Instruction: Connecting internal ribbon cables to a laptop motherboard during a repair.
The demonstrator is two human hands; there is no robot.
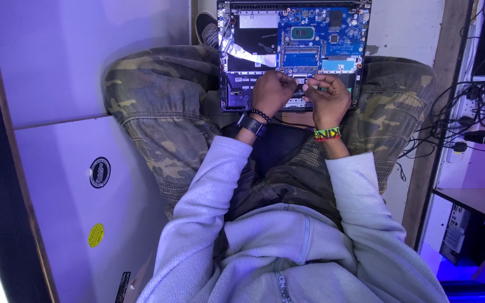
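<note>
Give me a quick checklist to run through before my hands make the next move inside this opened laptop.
1. Opened laptop steady on the lap: ok, resting across both knees.
2. Left hand on the lower board edge: ok.
3. Right hand beside it, fingers curled: ok.
4. What the fingers pinch: cannot tell, hidden.
5. Silver ribbon cable away from the hands: ok.
6. Wristwatch away from the board: ok.

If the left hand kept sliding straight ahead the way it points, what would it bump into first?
Probably the memory slot area on the blue circuit board of the opened laptop, just beyond the left hand; depth is hard to judge.
</note>
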